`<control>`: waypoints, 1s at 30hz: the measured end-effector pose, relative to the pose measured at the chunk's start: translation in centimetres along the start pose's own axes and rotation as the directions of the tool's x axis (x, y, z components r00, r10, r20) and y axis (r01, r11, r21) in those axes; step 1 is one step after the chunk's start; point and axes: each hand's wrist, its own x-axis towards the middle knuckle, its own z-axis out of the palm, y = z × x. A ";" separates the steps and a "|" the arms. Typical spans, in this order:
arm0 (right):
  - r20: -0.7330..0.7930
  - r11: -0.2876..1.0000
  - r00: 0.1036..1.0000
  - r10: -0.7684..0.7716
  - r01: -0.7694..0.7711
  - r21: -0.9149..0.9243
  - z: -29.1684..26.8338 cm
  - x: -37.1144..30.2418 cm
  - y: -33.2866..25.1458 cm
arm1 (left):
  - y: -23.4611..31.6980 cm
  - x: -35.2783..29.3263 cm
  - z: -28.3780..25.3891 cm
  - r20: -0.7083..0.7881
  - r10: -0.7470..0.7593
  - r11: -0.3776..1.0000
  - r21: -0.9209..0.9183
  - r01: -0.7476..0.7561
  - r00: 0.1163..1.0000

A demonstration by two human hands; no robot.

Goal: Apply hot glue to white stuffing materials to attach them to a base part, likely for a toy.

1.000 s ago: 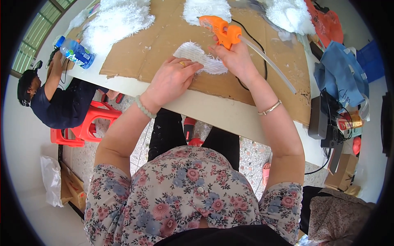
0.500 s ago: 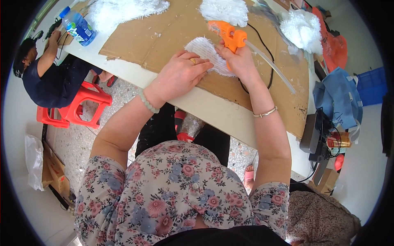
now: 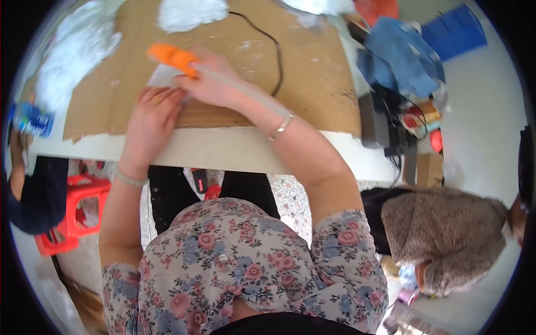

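Head view: near the worktop's front edge, the right hand (image 3: 209, 86) is closed around an orange glue gun (image 3: 172, 57), its nozzle over a white fluffy piece (image 3: 162, 75) which the left hand (image 3: 149, 120) presses flat, fingers spread. Hot glue could burn those close fingertips.

Bright daylight; motion blur; fisheye-bent edges

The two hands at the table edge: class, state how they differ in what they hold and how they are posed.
The right hand grips an orange glue gun; the left hand holds no tool and lies flat on a white fluffy piece. The right hand reaches further across the cardboard sheet; the left hand stays near its front edge. Each wrist wears a bracelet.
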 end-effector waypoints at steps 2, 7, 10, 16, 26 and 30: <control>-0.056 0.992 0.995 -0.086 0.091 0.089 0.9 0.5 0.5 | 0.2 0.0 0.0 0.045 -0.039 0.999 0.005 0.039 0.998; -0.126 0.996 0.988 -0.087 0.083 -0.037 0.4 1.4 0.5 | 0.5 0.5 -0.2 0.123 -0.013 1.000 0.022 0.010 0.992; -0.062 0.978 0.992 -0.108 0.094 -0.188 0.8 1.8 1.3 | 0.6 0.7 0.0 0.157 -0.036 0.999 -0.004 0.037 0.987; 0.059 0.976 0.993 -0.099 0.108 -0.189 3.3 2.8 0.3 | -1.4 -0.8 -0.2 0.161 -0.039 0.997 0.074 0.027 0.986; -0.132 0.997 0.989 -0.060 0.067 0.048 0.0 0.5 -2.0 | 0.2 0.0 -0.6 0.053 -0.029 0.998 -0.055 0.032 0.998; -0.066 0.853 0.995 0.069 -0.025 0.522 -2.8 0.9 -1.0 | 0.3 0.1 0.7 -0.019 -0.019 0.999 -0.036 0.018 1.000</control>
